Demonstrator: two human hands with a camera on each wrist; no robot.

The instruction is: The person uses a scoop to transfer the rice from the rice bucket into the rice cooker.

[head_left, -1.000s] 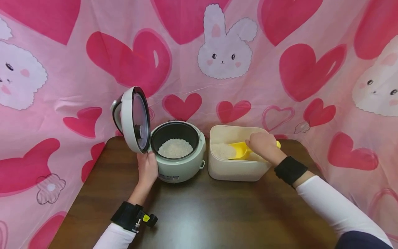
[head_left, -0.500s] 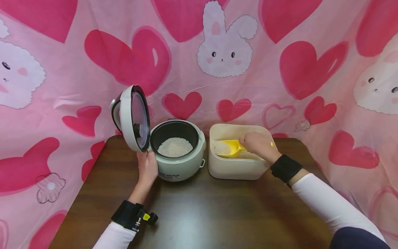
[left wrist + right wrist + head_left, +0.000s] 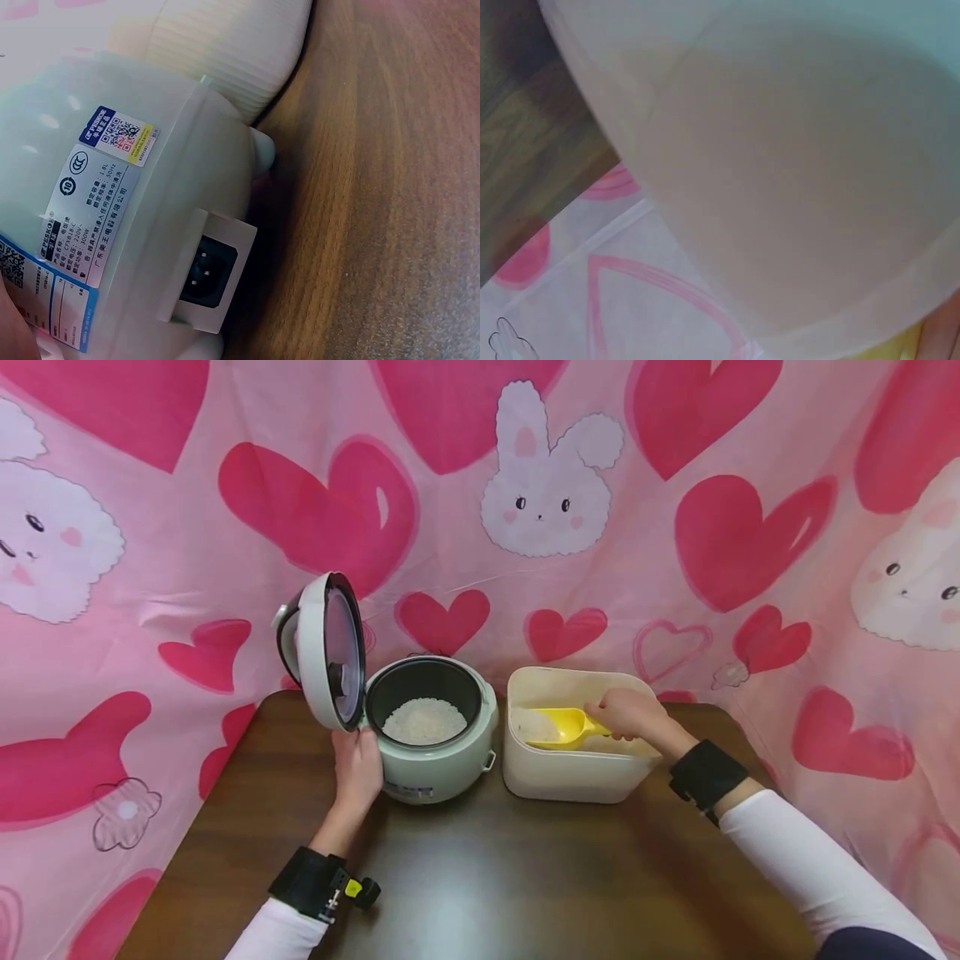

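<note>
In the head view my right hand (image 3: 633, 718) grips the handle of a yellow scoop (image 3: 572, 727). The scoop lies inside a cream-coloured bin (image 3: 577, 777), its mouth facing left against pale rice grains (image 3: 534, 725). How much rice the scoop itself bears is hard to tell. My left hand (image 3: 357, 768) holds the left side of a pale green rice cooker (image 3: 427, 772), just below the raised lid (image 3: 315, 652); its fingertips are hidden. White rice (image 3: 424, 721) lies in the cooker's dark inner pot. The right wrist view shows mostly a blurred pale surface.
Everything stands on a brown wooden table (image 3: 465, 877). Behind it hangs a pink cloth (image 3: 450, 552) with hearts and rabbits. The bin stands just right of the cooker. On the cooker's side is a power socket (image 3: 208, 271), with no cord in it.
The scoop slid left through the rice, then shifted slightly back right, baring more of its yellow bowl and handle. My left hand and the cooker stay where they were.
</note>
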